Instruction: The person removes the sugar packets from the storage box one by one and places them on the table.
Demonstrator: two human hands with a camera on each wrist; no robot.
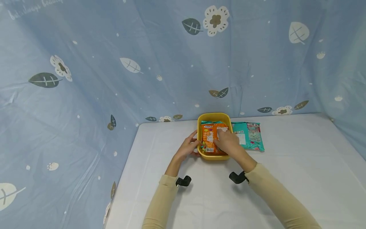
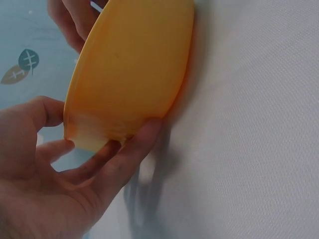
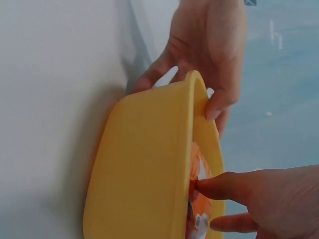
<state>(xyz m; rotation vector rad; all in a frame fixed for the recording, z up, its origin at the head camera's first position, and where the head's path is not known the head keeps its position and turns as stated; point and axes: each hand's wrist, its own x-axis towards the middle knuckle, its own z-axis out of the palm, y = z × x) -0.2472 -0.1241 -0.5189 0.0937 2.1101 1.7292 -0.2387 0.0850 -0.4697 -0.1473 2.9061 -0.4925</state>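
A yellow plastic basket (image 1: 214,157) stands on the white table against the blue cloth. Inside it lies an orange snack packet (image 1: 209,139), with a teal packet (image 1: 211,122) showing behind and under it. My left hand (image 1: 187,148) grips the basket's left side, its thumb over the rim and the other fingers along the outer wall, as the right wrist view shows. Over the basket's right part, my right hand (image 1: 228,142) touches the orange packet with thumb and fingers extended and apart. Its thumb (image 3: 219,186) presses on the packet near the rim.
Right of the basket a teal packet (image 1: 253,136) lies flat on the table (image 1: 300,165), partly behind the right hand. Blue patterned cloth (image 1: 177,63) hangs along the table's back and left. Black wrist mounts (image 1: 184,181) stick out from both sleeves.
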